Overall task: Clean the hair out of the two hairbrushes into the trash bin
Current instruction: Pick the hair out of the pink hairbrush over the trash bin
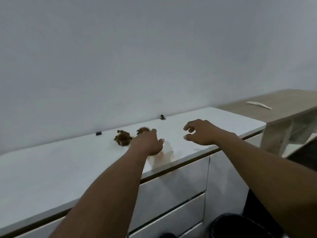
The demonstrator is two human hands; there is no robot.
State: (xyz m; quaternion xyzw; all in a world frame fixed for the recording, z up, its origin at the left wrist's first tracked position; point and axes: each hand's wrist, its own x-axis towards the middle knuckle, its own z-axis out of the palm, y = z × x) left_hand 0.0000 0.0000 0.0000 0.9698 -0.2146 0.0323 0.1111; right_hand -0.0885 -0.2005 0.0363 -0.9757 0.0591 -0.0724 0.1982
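Note:
Two brown, hair-covered shapes lie on the white cabinet top [68, 162] near the wall. They are blurred, so I cannot tell brush from hair. The larger brown clump [122, 138] is just left of my left hand [148, 143]. The smaller brown clump [143, 129] touches that hand's fingertips. My left hand reaches forward, palm down, thumb sticking out to the right, gripping nothing that I can see. My right hand [200, 133] hovers above the cabinet top further right, fingers curled apart and holding nothing. A black trash bin [240, 227] stands on the floor at the bottom right, partly hidden by my right forearm.
Two small black clips [98, 133] [162, 117] sit at the cabinet's back edge against the grey wall. White drawers [171, 186] lie below the top. A wooden desk [277, 103] with a pale curved object [259, 105] stands at the right.

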